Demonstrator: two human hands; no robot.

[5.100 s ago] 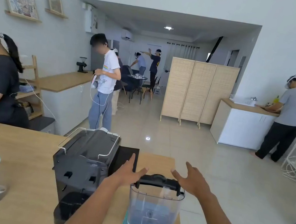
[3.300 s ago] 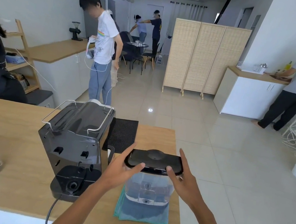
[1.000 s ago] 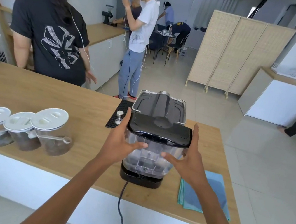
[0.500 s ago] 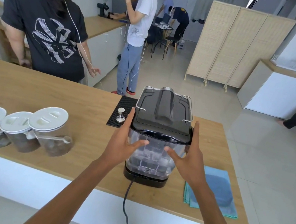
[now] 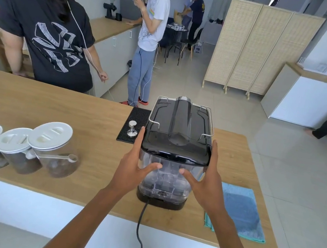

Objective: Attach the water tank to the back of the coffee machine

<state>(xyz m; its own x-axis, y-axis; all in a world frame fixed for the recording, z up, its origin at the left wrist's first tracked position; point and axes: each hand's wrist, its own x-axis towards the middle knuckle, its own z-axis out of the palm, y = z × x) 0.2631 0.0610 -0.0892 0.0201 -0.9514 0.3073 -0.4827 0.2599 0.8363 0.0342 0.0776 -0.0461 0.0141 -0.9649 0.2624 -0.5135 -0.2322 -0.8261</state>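
Observation:
The black coffee machine (image 5: 181, 118) stands on the wooden counter (image 5: 58, 107) with its back toward me. The clear water tank (image 5: 168, 177), topped by a black lid, sits upright against the machine's back, on its black base. My left hand (image 5: 133, 167) grips the tank's left side, thumb across the front. My right hand (image 5: 208, 180) grips its right side the same way. A black power cord (image 5: 142, 227) hangs from the base over the counter's near edge.
Three clear jars with white lids (image 5: 19, 148) stand at the left. A black mat (image 5: 133, 123) holding a metal tamper (image 5: 132, 128) lies left of the machine. A blue cloth (image 5: 238, 211) lies at the right. Several people stand beyond the counter.
The tank has come off the blue cloth and gone to the machine's back. Over the last second it sank lower, its lid now level with the machine's top.

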